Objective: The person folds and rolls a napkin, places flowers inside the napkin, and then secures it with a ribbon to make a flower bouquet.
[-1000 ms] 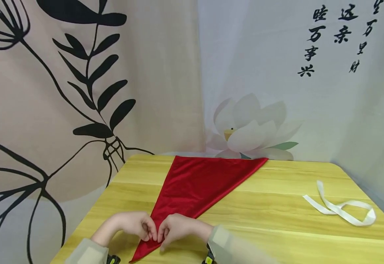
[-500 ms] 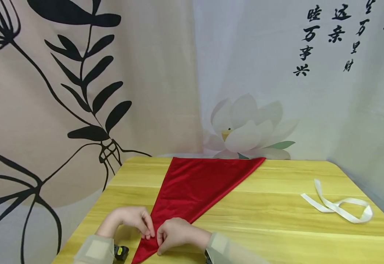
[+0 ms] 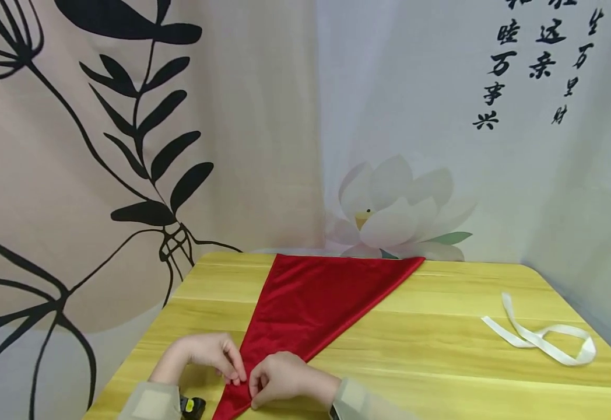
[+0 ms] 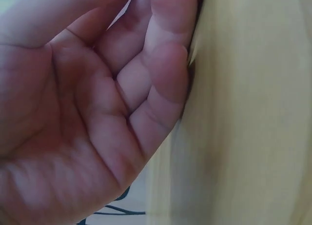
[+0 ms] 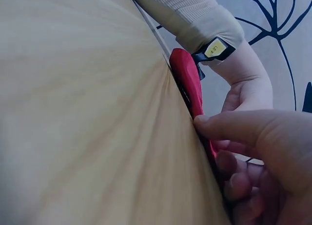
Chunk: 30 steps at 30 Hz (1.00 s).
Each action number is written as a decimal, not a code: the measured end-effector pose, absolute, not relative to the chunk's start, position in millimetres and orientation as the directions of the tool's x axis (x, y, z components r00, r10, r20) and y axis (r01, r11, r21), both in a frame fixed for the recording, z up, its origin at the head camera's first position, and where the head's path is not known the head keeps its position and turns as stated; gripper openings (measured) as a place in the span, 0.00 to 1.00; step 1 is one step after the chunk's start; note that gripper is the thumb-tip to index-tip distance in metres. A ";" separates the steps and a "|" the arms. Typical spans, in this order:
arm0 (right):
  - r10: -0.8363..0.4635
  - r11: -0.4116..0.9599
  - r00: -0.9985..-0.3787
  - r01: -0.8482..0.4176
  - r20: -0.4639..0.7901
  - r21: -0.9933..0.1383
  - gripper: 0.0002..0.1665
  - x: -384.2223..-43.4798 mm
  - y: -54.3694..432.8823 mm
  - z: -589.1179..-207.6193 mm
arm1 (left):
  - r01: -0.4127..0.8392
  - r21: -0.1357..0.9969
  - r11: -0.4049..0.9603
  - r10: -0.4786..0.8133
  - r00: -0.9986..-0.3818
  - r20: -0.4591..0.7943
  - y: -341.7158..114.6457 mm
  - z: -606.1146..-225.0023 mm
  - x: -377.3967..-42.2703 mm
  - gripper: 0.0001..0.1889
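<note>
left hand point(image 3: 213, 354), fingers bent, touches the left edge of the red cloth point(image 3: 316, 309); whether thumb and finger pinch it i cannot tell, as the left wrist view shows mostly palm and table point(image 4: 253, 112). the cloth lies between and beyond both hands, its narrow end pointing back toward the person and leftward, its long axis slanting away to the far right. right hand point(image 3: 279, 379) pinches the cloth's near edge; the right wrist view shows its curled fingertips, which the head view hides. well right of both hands, only the head view shows a looped white ribbon point(image 3: 535, 340).
</note>
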State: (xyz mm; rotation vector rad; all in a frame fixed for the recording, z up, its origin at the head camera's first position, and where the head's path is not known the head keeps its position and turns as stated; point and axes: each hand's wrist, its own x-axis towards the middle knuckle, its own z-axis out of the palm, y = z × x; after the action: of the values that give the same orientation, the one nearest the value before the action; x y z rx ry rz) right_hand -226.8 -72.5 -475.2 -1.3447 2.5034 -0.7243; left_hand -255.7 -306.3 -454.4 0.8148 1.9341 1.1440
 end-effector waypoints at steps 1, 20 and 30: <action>-0.826 0.459 -0.562 -0.723 0.052 -0.516 0.08 -227.2 -71.6 -476.0 | 0.156 0.904 0.399 0.807 -0.527 -0.266 -306.4 -454.5 -255.7 0.09; -0.807 0.273 -0.586 -0.269 -0.068 -0.924 0.06 -239.7 -57.6 -483.6 | 0.161 0.940 0.300 0.847 -0.499 -0.185 -321.7 -463.1 -256.1 0.13; -0.838 0.197 -0.541 -0.173 -0.074 -0.965 0.05 -252.1 -51.2 -486.4 | 0.199 0.925 0.324 0.830 -0.529 -0.177 -327.9 -457.1 -259.6 0.20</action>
State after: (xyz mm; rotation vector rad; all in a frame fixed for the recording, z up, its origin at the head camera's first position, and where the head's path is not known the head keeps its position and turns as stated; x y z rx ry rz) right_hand -252.1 -51.2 -486.4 -0.9422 1.8553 -1.3758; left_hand -259.6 -327.9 -457.1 0.9058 1.9274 1.2137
